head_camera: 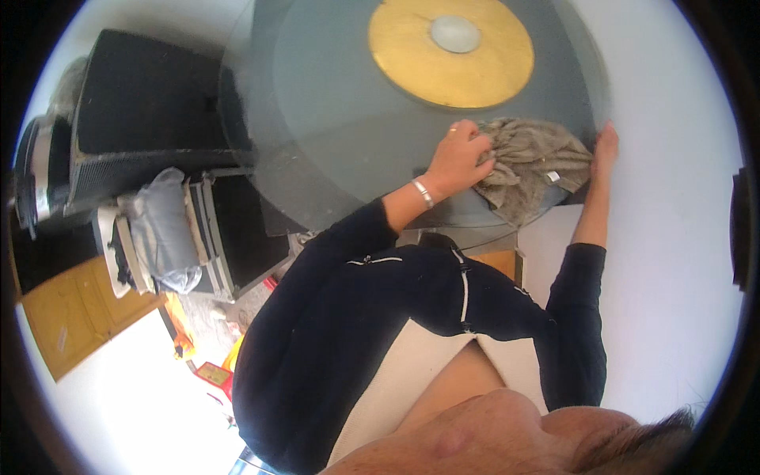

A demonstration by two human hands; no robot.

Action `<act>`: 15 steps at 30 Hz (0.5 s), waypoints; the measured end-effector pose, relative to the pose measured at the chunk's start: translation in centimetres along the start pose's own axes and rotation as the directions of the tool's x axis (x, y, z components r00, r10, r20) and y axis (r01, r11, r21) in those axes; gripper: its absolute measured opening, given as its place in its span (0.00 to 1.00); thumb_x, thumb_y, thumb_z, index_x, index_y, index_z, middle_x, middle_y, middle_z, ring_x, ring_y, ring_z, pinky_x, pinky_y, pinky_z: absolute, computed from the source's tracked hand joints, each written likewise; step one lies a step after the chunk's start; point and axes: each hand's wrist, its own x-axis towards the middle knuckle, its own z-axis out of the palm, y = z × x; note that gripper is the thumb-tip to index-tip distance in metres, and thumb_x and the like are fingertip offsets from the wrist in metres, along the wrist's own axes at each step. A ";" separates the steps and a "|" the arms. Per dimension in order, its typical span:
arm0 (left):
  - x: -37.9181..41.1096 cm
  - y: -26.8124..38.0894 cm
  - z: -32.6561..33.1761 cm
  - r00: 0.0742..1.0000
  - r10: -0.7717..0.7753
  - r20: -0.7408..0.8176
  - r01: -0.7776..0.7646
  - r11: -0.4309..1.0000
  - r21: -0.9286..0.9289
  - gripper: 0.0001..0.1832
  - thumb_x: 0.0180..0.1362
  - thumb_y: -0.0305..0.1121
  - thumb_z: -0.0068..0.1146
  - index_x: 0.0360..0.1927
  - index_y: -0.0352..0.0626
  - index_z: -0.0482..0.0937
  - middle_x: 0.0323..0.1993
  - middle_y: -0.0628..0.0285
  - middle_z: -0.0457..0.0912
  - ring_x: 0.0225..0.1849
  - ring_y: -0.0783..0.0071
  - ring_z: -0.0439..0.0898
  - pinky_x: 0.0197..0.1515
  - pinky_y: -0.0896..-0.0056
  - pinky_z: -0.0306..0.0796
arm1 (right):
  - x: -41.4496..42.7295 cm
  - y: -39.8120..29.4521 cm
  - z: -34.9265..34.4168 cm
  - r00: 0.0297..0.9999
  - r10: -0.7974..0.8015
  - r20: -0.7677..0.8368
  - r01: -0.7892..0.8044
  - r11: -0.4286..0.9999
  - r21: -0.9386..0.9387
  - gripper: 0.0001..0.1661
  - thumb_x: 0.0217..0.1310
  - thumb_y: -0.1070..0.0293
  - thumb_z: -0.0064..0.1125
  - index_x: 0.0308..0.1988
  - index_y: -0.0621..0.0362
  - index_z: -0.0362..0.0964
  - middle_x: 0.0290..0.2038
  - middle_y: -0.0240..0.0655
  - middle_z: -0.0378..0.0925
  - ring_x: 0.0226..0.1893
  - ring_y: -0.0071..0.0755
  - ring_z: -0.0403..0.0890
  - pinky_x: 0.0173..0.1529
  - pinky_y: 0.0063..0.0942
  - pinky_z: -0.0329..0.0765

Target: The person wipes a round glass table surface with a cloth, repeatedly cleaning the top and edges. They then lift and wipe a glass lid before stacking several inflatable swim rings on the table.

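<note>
A grey-brown cloth [528, 157], bunched and creased with a small white tag, lies on a round glass tabletop [332, 136] near its front right edge. My left hand [460, 157], wearing a ring and a bracelet, has its fingers curled into the cloth's left side. At the right rim of the glass is my right hand [604, 148], close to the cloth's right corner. Its grip is partly hidden, so whether it holds the rim or the cloth is unclear. Beyond the cloth sits a gold-coloured disc [398, 65] with a pale round centre [455, 34].
Left of the glass stands a large black speaker-like cabinet [154, 95]. Below it are a black case with metal edges [246, 228] and a grey bundle in clear plastic [163, 228]. A white wall [671, 237] runs close along the right. Wooden cabinet doors [89, 309] are at lower left.
</note>
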 end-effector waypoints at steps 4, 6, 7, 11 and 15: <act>-7.2 -2.6 -7.4 0.958 -0.199 -0.205 0.234 0.959 0.160 0.10 0.40 0.32 0.62 0.25 0.42 0.73 0.37 0.53 0.68 0.42 0.54 0.70 0.43 0.59 0.67 | 0.2 -3.5 1.6 0.997 -0.067 0.040 0.073 0.980 -0.187 0.40 0.60 0.41 0.51 0.53 0.69 0.67 0.48 0.48 0.75 0.49 0.41 0.74 0.55 0.32 0.67; -10.3 -4.1 -10.7 0.889 -0.243 -0.388 0.359 0.896 0.262 0.10 0.40 0.31 0.61 0.25 0.40 0.73 0.42 0.52 0.69 0.46 0.54 0.69 0.49 0.59 0.65 | 0.3 -3.3 1.4 0.983 0.126 0.137 -0.102 0.981 -0.164 0.40 0.60 0.41 0.52 0.51 0.72 0.68 0.46 0.48 0.76 0.48 0.41 0.75 0.55 0.32 0.68; -11.2 -4.7 -12.1 0.841 -0.238 -0.486 0.425 0.847 0.320 0.10 0.40 0.31 0.61 0.25 0.40 0.73 0.45 0.51 0.69 0.50 0.54 0.68 0.53 0.60 0.63 | 0.0 -3.7 1.5 0.983 0.124 0.134 -0.100 0.979 -0.175 0.40 0.60 0.41 0.52 0.50 0.73 0.68 0.46 0.48 0.76 0.48 0.41 0.74 0.55 0.32 0.67; -13.3 -7.2 -13.3 0.555 -0.471 -0.686 0.564 0.819 -0.106 0.11 0.44 0.29 0.60 0.31 0.40 0.71 0.56 0.49 0.63 0.58 0.53 0.63 0.61 0.60 0.56 | -1.3 -5.0 2.1 0.989 0.103 0.103 -0.087 0.985 -0.150 0.39 0.59 0.42 0.54 0.49 0.74 0.69 0.47 0.49 0.75 0.49 0.41 0.74 0.56 0.33 0.67; -12.2 -9.8 -14.1 0.484 -0.560 -0.673 0.569 0.785 -0.244 0.13 0.44 0.30 0.60 0.32 0.39 0.70 0.60 0.43 0.58 0.60 0.48 0.60 0.63 0.56 0.53 | -3.2 -5.5 1.7 0.990 0.110 0.086 -0.101 0.990 -0.104 0.38 0.59 0.45 0.56 0.49 0.74 0.69 0.48 0.51 0.74 0.52 0.43 0.71 0.58 0.34 0.65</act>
